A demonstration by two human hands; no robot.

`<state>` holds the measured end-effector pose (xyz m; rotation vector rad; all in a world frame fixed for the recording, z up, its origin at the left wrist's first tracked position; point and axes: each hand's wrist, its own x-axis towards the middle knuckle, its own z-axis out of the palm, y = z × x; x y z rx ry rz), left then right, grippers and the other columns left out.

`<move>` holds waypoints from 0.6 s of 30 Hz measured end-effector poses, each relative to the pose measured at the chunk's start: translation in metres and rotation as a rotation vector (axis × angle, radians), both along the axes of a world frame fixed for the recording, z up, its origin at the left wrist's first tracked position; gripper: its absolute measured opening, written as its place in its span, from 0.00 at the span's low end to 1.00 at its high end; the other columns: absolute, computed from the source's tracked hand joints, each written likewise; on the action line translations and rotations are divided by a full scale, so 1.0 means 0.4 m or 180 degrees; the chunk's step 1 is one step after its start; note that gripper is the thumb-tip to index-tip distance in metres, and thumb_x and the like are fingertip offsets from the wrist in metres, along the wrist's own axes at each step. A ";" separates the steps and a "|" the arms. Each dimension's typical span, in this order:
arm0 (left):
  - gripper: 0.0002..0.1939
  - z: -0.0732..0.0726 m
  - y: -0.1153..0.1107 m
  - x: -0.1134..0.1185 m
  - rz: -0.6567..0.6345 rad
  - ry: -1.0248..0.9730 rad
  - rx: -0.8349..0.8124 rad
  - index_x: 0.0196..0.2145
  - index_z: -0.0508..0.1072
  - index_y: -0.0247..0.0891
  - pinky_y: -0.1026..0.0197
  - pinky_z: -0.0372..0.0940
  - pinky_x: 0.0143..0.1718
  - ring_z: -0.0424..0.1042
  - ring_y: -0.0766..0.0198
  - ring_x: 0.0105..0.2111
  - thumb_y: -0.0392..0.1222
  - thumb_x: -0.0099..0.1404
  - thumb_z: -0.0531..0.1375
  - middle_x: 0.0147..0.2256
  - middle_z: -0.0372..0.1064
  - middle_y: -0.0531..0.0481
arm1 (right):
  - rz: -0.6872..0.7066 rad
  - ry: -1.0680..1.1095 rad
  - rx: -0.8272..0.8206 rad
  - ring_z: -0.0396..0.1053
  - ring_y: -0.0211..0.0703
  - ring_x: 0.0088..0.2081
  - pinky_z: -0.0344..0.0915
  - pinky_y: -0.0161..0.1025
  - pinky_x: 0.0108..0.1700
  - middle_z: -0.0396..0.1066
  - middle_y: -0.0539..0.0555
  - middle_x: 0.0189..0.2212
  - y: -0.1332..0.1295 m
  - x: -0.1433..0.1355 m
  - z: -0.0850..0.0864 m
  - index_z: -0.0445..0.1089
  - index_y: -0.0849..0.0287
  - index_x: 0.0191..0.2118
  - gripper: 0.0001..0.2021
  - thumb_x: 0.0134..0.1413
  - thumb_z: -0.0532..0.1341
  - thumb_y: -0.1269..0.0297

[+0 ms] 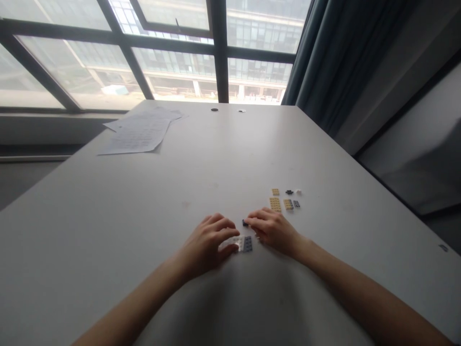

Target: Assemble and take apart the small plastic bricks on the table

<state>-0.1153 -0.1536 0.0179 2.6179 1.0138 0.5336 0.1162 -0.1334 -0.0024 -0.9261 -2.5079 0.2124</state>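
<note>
My left hand [212, 240] is curved around the left end of a flat white and grey brick piece [248, 243] on the table, thumb and fingers on either side of its white part. Just above that piece, a small black brick [245, 223] is at the fingertips of my right hand [272, 229], whose fingers are pressed together on it. A tiny pale piece [257, 236] shows beneath the right fingers.
Beyond my right hand lie yellow bricks [275, 204], a yellow and grey brick [288, 204], a grey piece [297, 204], a black piece [289, 192] and a white piece [298, 191]. Printed papers [139, 134] lie at the back left of the white table [216, 163].
</note>
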 end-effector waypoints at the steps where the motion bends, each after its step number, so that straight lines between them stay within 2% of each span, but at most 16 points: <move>1: 0.09 0.000 -0.007 0.001 -0.0046 0.0023 0.0011 0.43 0.73 0.43 0.54 0.60 0.45 0.66 0.59 0.41 0.44 0.64 0.58 0.41 0.71 0.48 | 0.0047 -0.0090 0.0022 0.68 0.43 0.39 0.67 0.40 0.44 0.74 0.55 0.40 0.004 -0.007 -0.001 0.72 0.57 0.44 0.12 0.57 0.58 0.75; 5: 0.09 -0.004 -0.020 0.000 -0.0115 0.0027 0.0069 0.43 0.72 0.44 0.55 0.59 0.45 0.66 0.59 0.42 0.43 0.65 0.57 0.41 0.71 0.48 | 0.0045 -0.0108 0.0054 0.69 0.43 0.37 0.67 0.39 0.43 0.75 0.54 0.37 0.002 0.014 -0.004 0.72 0.57 0.43 0.10 0.57 0.58 0.73; 9: 0.08 -0.006 -0.015 -0.007 -0.0119 -0.0093 0.0152 0.42 0.72 0.44 0.56 0.60 0.44 0.66 0.61 0.40 0.42 0.66 0.57 0.41 0.71 0.49 | -0.0168 0.0079 0.0058 0.70 0.43 0.38 0.68 0.40 0.44 0.76 0.54 0.36 -0.032 0.122 -0.004 0.73 0.57 0.41 0.09 0.59 0.57 0.73; 14: 0.07 -0.010 0.000 -0.015 -0.0117 -0.0256 0.0256 0.40 0.73 0.43 0.57 0.61 0.43 0.67 0.62 0.40 0.39 0.65 0.57 0.39 0.72 0.49 | -0.1092 0.0106 0.0207 0.72 0.45 0.38 0.69 0.43 0.43 0.76 0.55 0.36 -0.056 0.317 -0.022 0.74 0.57 0.40 0.08 0.58 0.58 0.70; 16: 0.06 -0.014 0.005 -0.015 -0.0102 -0.0300 0.0300 0.40 0.73 0.42 0.57 0.62 0.43 0.67 0.62 0.39 0.39 0.65 0.58 0.39 0.72 0.49 | -0.1538 0.0071 0.0281 0.73 0.47 0.38 0.69 0.45 0.43 0.76 0.55 0.35 -0.041 0.371 -0.033 0.75 0.57 0.38 0.08 0.58 0.58 0.69; 18: 0.06 -0.017 0.007 -0.015 -0.0069 -0.0342 0.0340 0.39 0.73 0.42 0.58 0.62 0.43 0.68 0.62 0.38 0.39 0.65 0.58 0.38 0.72 0.49 | -0.1773 0.0082 0.0300 0.73 0.48 0.37 0.69 0.46 0.43 0.77 0.55 0.35 -0.016 0.397 -0.042 0.75 0.58 0.36 0.08 0.58 0.58 0.68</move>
